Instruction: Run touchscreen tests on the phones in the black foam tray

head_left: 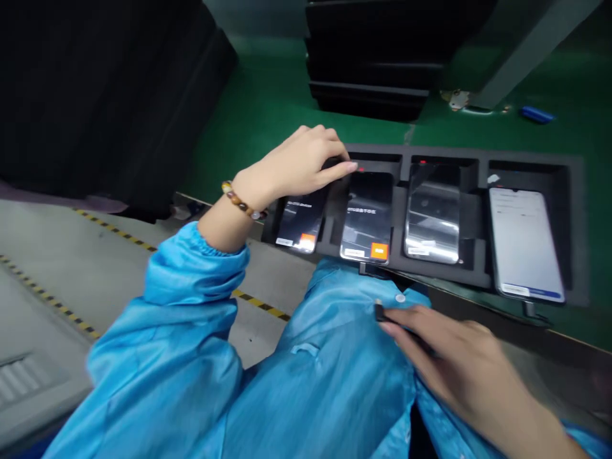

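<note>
My left hand [310,162] is over the upper left of a dark foam tray [482,274]. Its thumb is stretched toward the top of the second phone [367,220], and its other fingers bend downward with their tips partly hidden. Below it lies the leftmost phone [300,223]. Both phones have dark screens with an orange button. In my right hand [454,363], thumb and fingers close on a small black cable plug [379,311]. The plug is below the tray, in front of my blue sleeve and clothing, apart from the phones.
A third phone [433,217] has a dark, reflective screen. The rightmost phone [524,245] shows a white screen, with a cable plug [529,310] at its lower end. Black stacked trays [370,70] stand beyond on the green surface, beside a blue object [536,115].
</note>
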A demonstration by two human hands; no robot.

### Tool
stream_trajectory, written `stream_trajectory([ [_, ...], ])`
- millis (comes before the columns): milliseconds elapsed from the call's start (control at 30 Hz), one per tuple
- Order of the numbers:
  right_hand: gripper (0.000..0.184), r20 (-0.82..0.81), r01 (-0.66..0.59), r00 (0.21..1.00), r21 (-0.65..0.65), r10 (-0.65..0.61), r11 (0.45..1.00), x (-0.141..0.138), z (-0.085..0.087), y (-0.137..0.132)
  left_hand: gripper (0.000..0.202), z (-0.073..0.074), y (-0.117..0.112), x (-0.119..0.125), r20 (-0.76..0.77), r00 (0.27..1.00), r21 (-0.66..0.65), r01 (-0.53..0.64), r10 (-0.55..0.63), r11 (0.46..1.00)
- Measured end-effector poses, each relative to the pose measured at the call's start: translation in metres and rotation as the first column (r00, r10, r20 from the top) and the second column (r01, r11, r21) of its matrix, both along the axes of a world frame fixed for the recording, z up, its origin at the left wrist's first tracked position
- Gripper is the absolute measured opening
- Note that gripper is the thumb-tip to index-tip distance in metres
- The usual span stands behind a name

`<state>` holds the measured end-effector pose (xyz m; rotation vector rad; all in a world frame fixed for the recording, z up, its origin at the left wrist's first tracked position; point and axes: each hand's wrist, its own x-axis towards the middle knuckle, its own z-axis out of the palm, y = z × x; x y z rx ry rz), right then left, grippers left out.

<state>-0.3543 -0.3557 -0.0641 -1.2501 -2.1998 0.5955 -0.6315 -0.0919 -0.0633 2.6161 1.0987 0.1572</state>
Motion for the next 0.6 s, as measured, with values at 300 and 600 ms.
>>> stream_trajectory([
  [300, 0.027, 0.329, -0.140, 0.937, 0.046, 0.118, 0.989, -0.123, -0.035, 0.043, 0.069, -0.027, -0.008, -0.042, 0.061, 0.983, 0.016, -0.174, 0.173, 0.985],
  [600, 0.036, 0.427, -0.123, 0.886, -0.160, 0.181, 0.979, -0.146, -0.027, 0.063, 0.069, -0.037, -0.007, -0.046, 0.149, 0.974, 0.009, -0.171, 0.167, 0.985],
])
